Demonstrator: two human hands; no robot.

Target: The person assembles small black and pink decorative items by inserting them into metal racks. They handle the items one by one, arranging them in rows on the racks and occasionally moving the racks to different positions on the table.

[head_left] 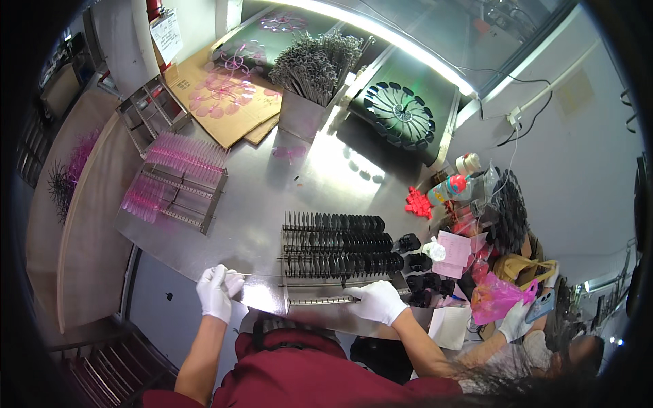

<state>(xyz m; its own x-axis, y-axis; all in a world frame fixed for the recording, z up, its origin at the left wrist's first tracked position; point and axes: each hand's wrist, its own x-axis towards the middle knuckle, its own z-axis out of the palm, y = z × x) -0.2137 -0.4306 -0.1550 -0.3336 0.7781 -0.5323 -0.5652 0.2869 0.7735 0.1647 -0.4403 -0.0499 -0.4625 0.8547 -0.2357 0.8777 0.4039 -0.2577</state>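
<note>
Your left hand [218, 292], in a white glove, is closed around the left end of a thin metal rod [262, 275] at the near edge of the steel desk [272, 183]. The rod runs to the right into a metal rack [337, 258] standing just beyond your hands. Your right hand [377, 300], also gloved in white, rests on the rack's nearest rail with the fingers curled down; you cannot tell whether it grips anything.

The rack's three far rows are packed with dark lenses [340, 241] standing on edge, while the nearest row stands bare. Loose dark lenses [418, 272] lie just right of the rack.

On the far left sits another rack filled with pink lenses [177, 177]. Beyond it lies flat cardboard [218, 95], and a metal box of grey wire pieces [313, 75] stands at the far middle. At the right, a co-worker's gloved hand [513, 319] is near a pink bag [496, 296].
</note>
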